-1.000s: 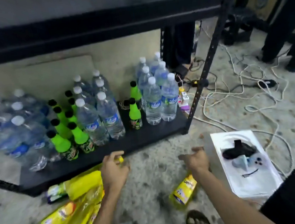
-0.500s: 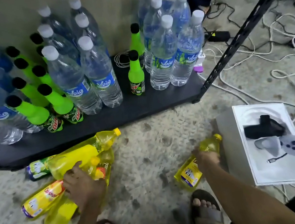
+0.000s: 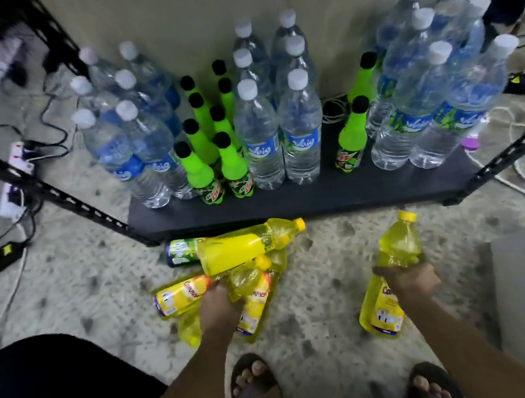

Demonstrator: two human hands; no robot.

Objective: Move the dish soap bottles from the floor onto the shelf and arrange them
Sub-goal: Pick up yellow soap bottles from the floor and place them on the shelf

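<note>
in front of the shelf (image 3: pixel 305 198), fingers of the right hand (image 3: pixel 409 279) grasp a dish soap bottle (image 3: pixel 397 247); fingers of the left hand (image 3: pixel 217 308) grasp a piled bottle (image 3: pixel 255 301).

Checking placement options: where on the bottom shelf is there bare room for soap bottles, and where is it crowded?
Bare: the front strip of the shelf ahead of all bottles, and the gap between the middle water bottles and the right green bottles. Crowded: both ends.

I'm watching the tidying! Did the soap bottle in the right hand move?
Yes. The right hand has carried the soap bottle away from the white box, toward the shelf.
</note>
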